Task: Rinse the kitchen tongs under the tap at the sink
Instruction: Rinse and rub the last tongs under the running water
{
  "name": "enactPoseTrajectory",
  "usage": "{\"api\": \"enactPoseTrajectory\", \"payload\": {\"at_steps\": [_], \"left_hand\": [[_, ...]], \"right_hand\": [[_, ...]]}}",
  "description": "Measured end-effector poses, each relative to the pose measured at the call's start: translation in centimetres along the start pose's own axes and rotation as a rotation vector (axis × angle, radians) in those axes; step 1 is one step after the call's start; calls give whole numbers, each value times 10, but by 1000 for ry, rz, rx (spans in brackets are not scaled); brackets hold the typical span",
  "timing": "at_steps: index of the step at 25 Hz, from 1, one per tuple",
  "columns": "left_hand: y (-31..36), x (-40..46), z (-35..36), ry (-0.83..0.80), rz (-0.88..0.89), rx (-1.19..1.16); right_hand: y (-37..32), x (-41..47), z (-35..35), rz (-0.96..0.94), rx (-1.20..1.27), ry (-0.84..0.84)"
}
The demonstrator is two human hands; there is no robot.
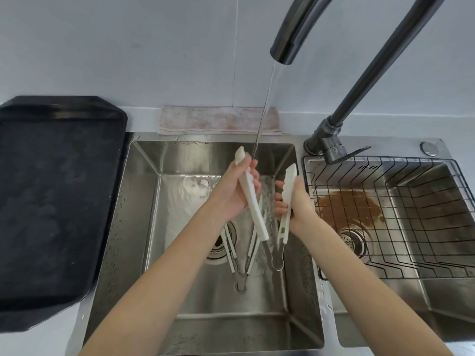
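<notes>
Tongs splayed wide, water running between the two arms

From my feed the tongs (253, 201) stand tips-up in a V over the left sink (144, 201). My left hand (231, 194) grips one arm, my right hand (295, 204) the other. The stream (264, 109) lands by the left fingers, so I'd say that arm is nearer.

Bright, even light; steel sink (144, 201) glares; edges bend, perhaps slightly soft.
</notes>
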State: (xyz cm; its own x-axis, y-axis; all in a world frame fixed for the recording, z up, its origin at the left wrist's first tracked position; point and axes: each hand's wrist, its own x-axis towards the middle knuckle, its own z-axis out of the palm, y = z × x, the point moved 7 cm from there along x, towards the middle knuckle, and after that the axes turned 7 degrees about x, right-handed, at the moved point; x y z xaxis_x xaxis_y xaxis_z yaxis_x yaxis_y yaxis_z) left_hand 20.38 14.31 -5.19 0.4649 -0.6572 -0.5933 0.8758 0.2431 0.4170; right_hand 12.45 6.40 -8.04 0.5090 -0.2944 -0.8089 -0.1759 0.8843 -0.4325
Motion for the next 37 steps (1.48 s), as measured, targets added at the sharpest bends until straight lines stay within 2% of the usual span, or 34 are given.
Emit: {"api": "enactPoseTrajectory", "payload": {"at_steps": [3, 5, 8, 12, 15, 18, 21, 23, 26, 30, 34, 37], "left_hand": [[12, -5, 22, -136, 67, 105], [14, -7, 30, -152, 76, 163], [16, -2, 30, -55, 34, 213], [17, 6, 18, 137, -39, 343], [19, 8, 12, 199, 8, 433], [18, 9, 20, 72, 82, 452], [19, 5, 26, -105, 76, 440], [22, 5, 24, -126, 70, 453], [27, 8, 11, 35, 85, 480], [31, 11, -32, 298, 78, 337], [26, 6, -60, 339, 32, 218], [18, 3, -57, 300, 7, 159]], "right_hand": [[30, 14, -3, 120, -40, 23], [40, 17, -2, 117, -116, 63], [42, 15, 1, 104, -108, 101], [33, 8, 5, 53, 17, 49], [26, 6, 10, -46, -56, 39], [25, 5, 11, -77, -131, 84], [21, 4, 4, -86, -76, 123], [17, 4, 1, -99, -33, 121], [12, 3, 5, -125, 37, 93], [-2, -6, 27, -189, 51, 3], [-23, -22, 61, -365, -296, -130], [-29, -32, 85, -453, -424, -205]]}}
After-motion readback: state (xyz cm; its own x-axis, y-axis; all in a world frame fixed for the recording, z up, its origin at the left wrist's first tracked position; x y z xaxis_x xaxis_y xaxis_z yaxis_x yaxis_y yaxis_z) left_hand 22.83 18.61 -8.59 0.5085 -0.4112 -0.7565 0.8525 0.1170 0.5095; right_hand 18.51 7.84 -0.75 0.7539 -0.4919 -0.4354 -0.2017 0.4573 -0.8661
